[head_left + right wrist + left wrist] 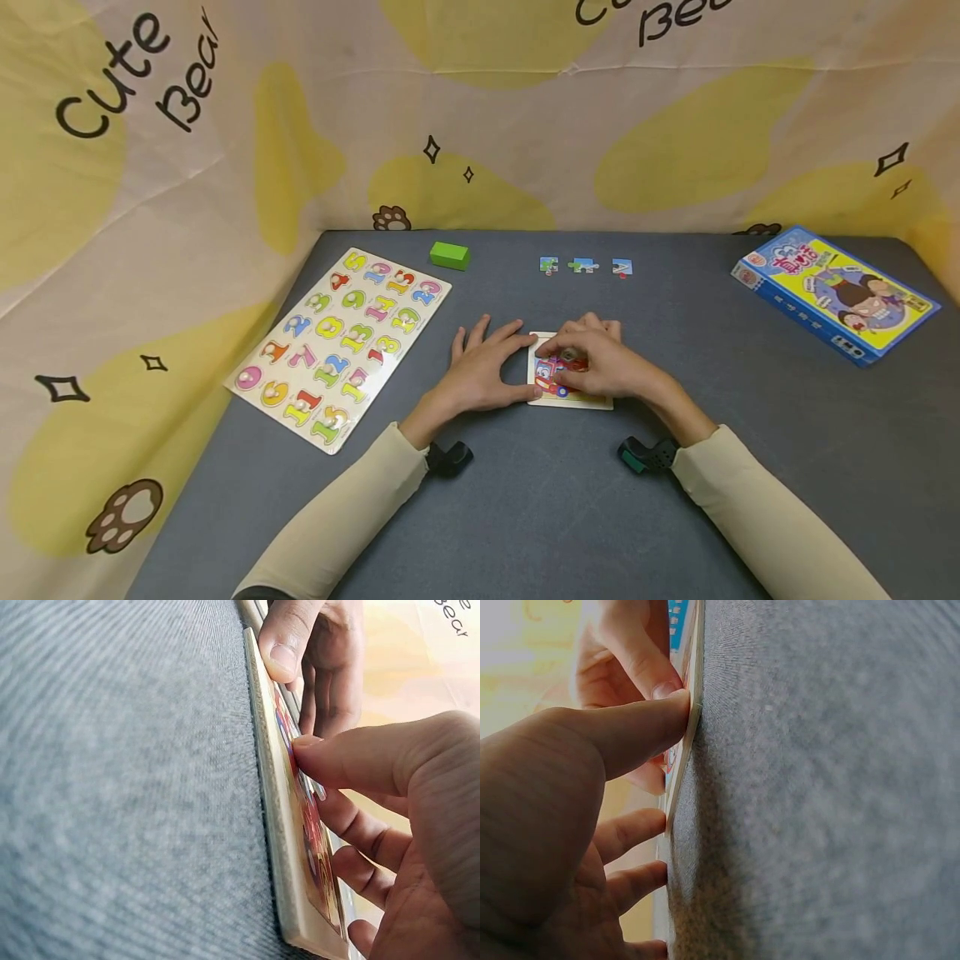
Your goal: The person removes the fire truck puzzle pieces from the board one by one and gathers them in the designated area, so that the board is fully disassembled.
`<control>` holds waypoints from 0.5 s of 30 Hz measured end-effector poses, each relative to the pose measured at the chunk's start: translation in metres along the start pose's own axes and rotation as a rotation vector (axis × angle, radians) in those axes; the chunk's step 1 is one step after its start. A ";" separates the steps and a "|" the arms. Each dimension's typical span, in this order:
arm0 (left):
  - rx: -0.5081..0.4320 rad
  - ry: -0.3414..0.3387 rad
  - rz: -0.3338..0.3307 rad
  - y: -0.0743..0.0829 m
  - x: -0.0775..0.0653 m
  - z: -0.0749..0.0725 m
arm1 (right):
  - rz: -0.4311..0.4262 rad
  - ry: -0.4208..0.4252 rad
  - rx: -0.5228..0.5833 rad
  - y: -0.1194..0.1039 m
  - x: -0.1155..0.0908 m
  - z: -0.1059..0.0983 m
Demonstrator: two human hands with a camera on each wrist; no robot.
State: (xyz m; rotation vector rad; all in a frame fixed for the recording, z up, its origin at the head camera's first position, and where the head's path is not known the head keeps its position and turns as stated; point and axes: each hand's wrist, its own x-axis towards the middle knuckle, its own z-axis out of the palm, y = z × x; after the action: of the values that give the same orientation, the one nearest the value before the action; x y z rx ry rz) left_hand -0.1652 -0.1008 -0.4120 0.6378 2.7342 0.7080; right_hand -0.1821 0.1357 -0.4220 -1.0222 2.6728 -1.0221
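Note:
A small wooden puzzle board (pixel 592 403) with a red vehicle picture lies on the table between the hands. My left hand (pixel 478 372) rests at its left side with fingers spread, the thumb touching the lower left corner and the index finger near the upper left one. In the left wrist view the thumb (pixel 641 731) presses on the board's edge. My right hand (pixel 603 360) bends over the picture, its thumb and index finger pinching a thin puzzle piece (pixel 321 790) at the board's surface. The right hand covers much of the picture.
Beyond the board, three loose jigsaw pieces (pixel 582 265) lie in a row. A green block (pixel 450 256) sits at the back, near a large number puzzle board (pixel 405 333) on the left. A blue and yellow box (pixel 836 296) lies at the back right.

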 end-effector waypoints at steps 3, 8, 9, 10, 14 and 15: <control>0.005 -0.001 0.000 0.000 0.000 0.000 | -0.003 0.003 -0.002 -0.001 0.000 0.000; 0.011 0.000 0.004 0.000 0.000 0.000 | -0.016 0.015 0.012 0.000 0.000 0.000; 0.011 -0.001 0.005 0.001 0.000 -0.001 | -0.019 0.017 0.017 0.000 0.000 0.000; 0.013 -0.001 0.005 0.001 0.000 -0.001 | -0.022 0.018 0.021 0.001 -0.001 0.000; 0.017 -0.002 0.003 0.001 0.000 -0.001 | -0.030 0.024 0.042 0.003 -0.001 0.001; 0.018 -0.002 0.003 0.001 0.000 -0.001 | -0.032 0.026 0.047 0.003 -0.001 0.001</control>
State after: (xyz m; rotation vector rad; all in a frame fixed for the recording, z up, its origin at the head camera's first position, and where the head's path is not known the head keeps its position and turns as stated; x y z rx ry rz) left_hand -0.1653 -0.1004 -0.4111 0.6462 2.7412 0.6835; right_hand -0.1825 0.1375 -0.4249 -1.0535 2.6476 -1.1065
